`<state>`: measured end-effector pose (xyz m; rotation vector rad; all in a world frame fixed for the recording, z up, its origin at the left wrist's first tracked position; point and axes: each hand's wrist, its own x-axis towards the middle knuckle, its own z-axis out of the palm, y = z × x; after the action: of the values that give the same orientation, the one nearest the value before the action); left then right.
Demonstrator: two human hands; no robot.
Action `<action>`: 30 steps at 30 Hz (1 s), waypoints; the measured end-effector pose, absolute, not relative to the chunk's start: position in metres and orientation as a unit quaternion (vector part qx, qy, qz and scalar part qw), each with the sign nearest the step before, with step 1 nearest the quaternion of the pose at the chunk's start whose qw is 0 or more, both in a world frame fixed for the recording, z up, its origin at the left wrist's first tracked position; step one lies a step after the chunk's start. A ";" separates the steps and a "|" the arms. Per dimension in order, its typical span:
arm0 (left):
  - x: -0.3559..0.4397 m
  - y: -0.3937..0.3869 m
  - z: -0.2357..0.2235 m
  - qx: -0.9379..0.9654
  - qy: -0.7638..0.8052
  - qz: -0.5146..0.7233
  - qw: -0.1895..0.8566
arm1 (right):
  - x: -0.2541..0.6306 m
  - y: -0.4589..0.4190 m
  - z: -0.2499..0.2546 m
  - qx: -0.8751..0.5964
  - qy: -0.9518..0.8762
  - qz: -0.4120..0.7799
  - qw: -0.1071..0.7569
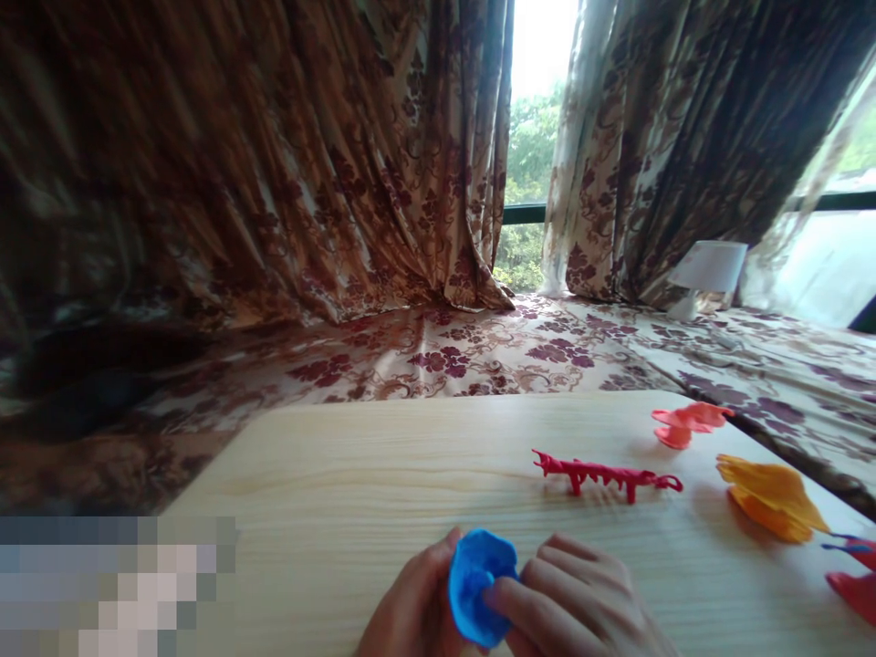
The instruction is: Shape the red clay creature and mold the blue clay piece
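Both my hands meet at the bottom middle of the view, over a pale wooden table (342, 474). My left hand (414, 607) and my right hand (578, 602) are both closed on a small blue plastic piece (477, 584), curved like a shell, held between them just above the tabletop. A thin red spiky plastic piece (606, 474) lies on the table a little beyond my right hand.
A pink piece (688, 422) and an orange-yellow piece (770, 497) lie on the table's right side, with red and blue bits (855, 570) at the right edge. Floral cloth (479, 351) and curtains (307, 155) lie behind the table; a white lamp shade (708, 269) stands far right.
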<state>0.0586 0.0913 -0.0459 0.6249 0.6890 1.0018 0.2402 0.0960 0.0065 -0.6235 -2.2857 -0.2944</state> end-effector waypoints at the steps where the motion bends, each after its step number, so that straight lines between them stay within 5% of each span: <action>1: 0.058 0.091 -0.048 0.287 0.328 0.465 0.771 | 0.241 0.095 0.007 -0.245 -0.892 -0.117 0.363; 30: 0.073 0.092 -0.024 0.142 0.264 0.391 0.870 | 0.248 0.094 0.006 -0.215 -0.905 -0.083 0.357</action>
<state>0.0734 0.0918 -0.0243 0.2960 0.5520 0.8180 0.2476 0.0944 0.0062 -0.5555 -2.3367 -0.2142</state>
